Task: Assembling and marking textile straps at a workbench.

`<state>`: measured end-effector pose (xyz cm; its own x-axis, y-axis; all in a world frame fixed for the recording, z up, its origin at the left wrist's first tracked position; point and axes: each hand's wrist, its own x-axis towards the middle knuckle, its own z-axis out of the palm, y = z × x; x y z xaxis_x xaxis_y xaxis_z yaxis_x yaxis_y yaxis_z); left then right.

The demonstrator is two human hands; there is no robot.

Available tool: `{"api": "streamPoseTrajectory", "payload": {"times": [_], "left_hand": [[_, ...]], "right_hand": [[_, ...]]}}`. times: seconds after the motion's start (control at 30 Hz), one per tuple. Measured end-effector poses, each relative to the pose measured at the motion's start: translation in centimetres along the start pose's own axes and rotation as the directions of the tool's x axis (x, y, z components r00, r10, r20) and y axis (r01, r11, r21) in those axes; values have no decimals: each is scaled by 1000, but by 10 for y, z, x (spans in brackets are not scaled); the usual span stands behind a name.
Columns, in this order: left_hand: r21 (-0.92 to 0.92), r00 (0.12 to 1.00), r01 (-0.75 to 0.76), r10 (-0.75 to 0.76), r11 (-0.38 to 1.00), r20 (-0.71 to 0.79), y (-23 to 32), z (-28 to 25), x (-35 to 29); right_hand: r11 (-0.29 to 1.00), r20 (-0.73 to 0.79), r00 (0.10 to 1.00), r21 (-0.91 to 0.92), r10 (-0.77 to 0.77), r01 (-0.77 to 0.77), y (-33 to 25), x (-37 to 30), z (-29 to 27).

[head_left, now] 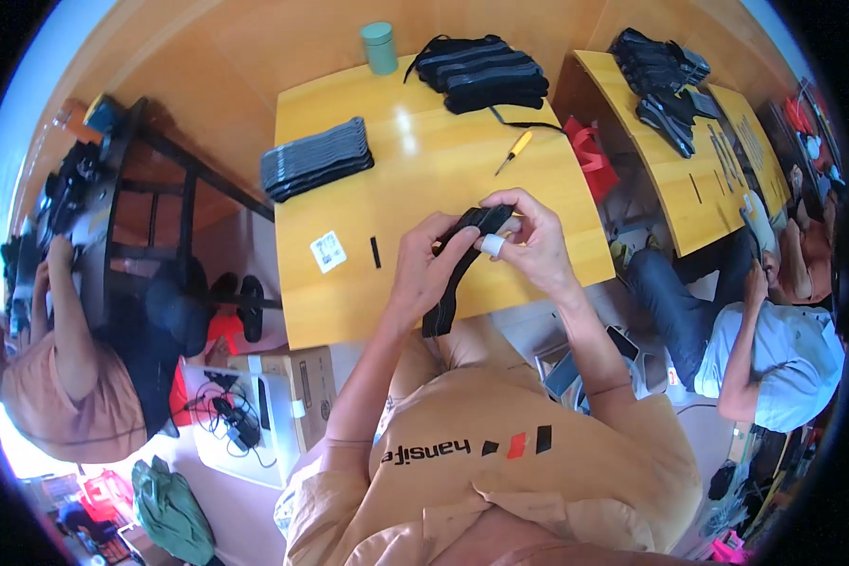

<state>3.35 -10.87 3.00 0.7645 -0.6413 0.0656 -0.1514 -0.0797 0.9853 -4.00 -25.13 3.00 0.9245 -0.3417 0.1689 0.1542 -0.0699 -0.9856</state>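
Above the near part of the yellow table [415, 316], I hold a black fabric strap [442, 304] with a line of stitching along it. My left hand [426, 267] is closed round its middle, thumb pressed on top. My right hand [538, 247] pinches the folded upper end between thumb and fingers; a white wrap [491, 245] circles one of its digits. The strap's other end hangs down below my left hand. To the left of my hands lie a short black strip [375, 253] and a white card [327, 252] with a printed square code.
A neat stack of dark grey straps [316, 158] lies at the table's left. Farther back are a green canister [379, 49] and a black strap pile [481, 71]. A yellow-handled screwdriver [514, 151] lies at the right. People sit on both sides; another table [674, 179] stands right.
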Motion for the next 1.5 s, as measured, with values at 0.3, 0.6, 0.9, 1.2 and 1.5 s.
{"api": "streamPoseTrajectory", "payload": {"times": [0.3,0.6,0.9,1.2,1.5], "left_hand": [[-512,901,59,-267,857,-342,-18,-24,-54],[-693,628,-525,-324,495,-707,-49,-153,-117],[-798,684,-419,-428,432,-591,-60,-125,-135],[-808,680,-342,-468,480,-565,-69,-114,-135],[-832,683,-285,-508,476,-525,-68,-113,-137]], "right_hand": [[1000,33,999,15,17,-17,-8,-38,13],[945,-338,941,306,-3,112,-2,-48,-94],[936,-603,728,316,326,-157,109,-9,-153],[476,-530,826,-786,-192,-394,137,24,-170],[307,-228,889,-946,-397,-106,108,59,-129]]}}
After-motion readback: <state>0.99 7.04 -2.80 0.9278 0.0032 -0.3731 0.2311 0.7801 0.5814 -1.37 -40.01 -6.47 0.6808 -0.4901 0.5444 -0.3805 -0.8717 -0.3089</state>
